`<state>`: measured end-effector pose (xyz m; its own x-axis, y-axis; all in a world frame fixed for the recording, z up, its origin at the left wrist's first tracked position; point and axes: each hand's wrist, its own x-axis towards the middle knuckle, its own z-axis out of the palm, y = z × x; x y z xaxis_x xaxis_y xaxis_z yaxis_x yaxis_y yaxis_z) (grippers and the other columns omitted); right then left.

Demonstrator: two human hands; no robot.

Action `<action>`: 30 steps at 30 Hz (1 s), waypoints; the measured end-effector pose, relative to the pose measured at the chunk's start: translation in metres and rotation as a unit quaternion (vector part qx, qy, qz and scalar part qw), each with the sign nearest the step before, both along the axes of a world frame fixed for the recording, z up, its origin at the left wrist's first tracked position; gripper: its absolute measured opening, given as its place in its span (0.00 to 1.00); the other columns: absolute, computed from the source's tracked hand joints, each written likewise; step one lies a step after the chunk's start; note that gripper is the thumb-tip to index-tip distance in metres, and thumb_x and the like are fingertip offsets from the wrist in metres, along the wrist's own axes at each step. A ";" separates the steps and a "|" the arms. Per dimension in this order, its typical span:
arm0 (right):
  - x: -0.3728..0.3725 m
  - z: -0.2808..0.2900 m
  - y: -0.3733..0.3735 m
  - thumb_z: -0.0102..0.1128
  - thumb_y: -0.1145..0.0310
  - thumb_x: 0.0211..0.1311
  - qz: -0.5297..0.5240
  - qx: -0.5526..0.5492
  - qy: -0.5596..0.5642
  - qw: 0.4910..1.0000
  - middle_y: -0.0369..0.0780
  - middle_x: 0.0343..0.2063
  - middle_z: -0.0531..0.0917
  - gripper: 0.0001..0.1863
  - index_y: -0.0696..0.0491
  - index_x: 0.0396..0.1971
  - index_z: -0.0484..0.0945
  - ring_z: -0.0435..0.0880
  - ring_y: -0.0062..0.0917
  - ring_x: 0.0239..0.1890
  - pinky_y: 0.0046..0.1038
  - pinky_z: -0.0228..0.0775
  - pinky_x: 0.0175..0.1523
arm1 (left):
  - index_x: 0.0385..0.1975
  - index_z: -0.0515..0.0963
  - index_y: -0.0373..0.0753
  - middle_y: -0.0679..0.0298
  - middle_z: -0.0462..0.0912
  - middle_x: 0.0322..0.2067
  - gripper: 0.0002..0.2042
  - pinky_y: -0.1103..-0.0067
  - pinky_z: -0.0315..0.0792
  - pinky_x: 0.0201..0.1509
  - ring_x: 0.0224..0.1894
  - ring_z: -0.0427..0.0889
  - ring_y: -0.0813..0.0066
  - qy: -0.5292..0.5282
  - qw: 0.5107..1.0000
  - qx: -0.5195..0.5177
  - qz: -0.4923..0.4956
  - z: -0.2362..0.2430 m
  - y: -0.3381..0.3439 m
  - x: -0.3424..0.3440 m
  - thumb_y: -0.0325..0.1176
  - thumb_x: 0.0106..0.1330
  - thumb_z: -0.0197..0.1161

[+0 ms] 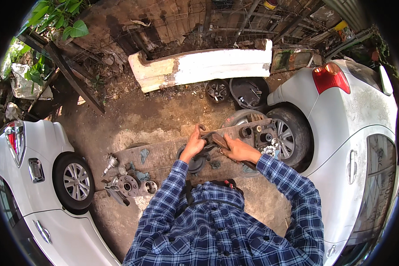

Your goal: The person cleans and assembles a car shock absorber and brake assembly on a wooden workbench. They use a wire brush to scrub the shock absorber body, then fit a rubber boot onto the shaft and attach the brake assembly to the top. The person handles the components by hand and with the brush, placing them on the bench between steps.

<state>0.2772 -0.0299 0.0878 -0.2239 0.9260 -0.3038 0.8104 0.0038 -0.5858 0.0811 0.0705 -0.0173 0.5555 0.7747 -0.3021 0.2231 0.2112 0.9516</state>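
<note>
Over a wooden bench, my left hand is closed around a dark curved metal part, its index finger bent on top. My right hand grips a brown flat strip that lies against this curved part; whether the two are joined I cannot tell. Below my hands a round dark part rests on the bench, partly hidden by my left hand. A blue rag lies beside it. Near my right wrist is a silver round metal part.
A flanged hub, a metal ring and a silver shaft-like part occupy the bench's left end. Dark cylinders stand at its right. Silver cars flank both sides. Beyond lie a white bumper and a black tub.
</note>
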 end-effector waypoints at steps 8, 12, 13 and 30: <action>0.003 0.001 -0.010 0.58 0.65 0.61 0.069 0.116 -0.213 0.968 0.50 0.33 0.80 0.22 0.50 0.54 0.67 0.84 0.45 0.33 0.44 0.75 0.38 | 0.49 0.65 0.39 0.61 0.72 0.35 0.23 0.78 0.68 0.39 0.37 0.70 0.75 -0.095 0.984 -0.091 -0.116 0.007 0.004 -0.014 0.18 0.49 0.52; 0.004 -0.003 -0.004 0.58 0.67 0.61 0.146 0.216 -0.224 0.939 0.46 0.37 0.79 0.22 0.43 0.56 0.69 0.85 0.44 0.33 0.40 0.77 0.35 | 0.53 0.67 0.38 0.63 0.75 0.38 0.25 0.82 0.66 0.38 0.36 0.71 0.77 -0.121 0.954 -0.167 -0.219 -0.004 0.025 -0.015 0.28 0.51 0.56; 0.003 -0.003 -0.004 0.58 0.68 0.60 0.155 0.216 -0.229 0.936 0.46 0.37 0.79 0.23 0.41 0.57 0.70 0.86 0.44 0.33 0.39 0.78 0.34 | 0.56 0.67 0.38 0.63 0.75 0.38 0.26 0.84 0.66 0.37 0.34 0.72 0.78 -0.115 0.951 -0.169 -0.233 -0.006 0.028 -0.016 0.31 0.53 0.58; -0.011 0.012 -0.004 0.58 0.69 0.61 0.047 0.053 -0.182 0.981 0.55 0.25 0.81 0.20 0.57 0.50 0.65 0.84 0.46 0.29 0.45 0.74 0.31 | 0.52 0.62 0.38 0.51 0.81 0.46 0.28 0.76 0.72 0.47 0.49 0.76 0.66 0.047 0.998 -0.027 0.012 0.011 -0.009 -0.021 0.14 0.47 0.53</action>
<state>0.2665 -0.0335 0.1001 -0.2051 0.9369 -0.2831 0.9588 0.1342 -0.2504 0.0598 0.0610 -0.0066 0.5045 0.7686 -0.3933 0.3053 0.2673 0.9140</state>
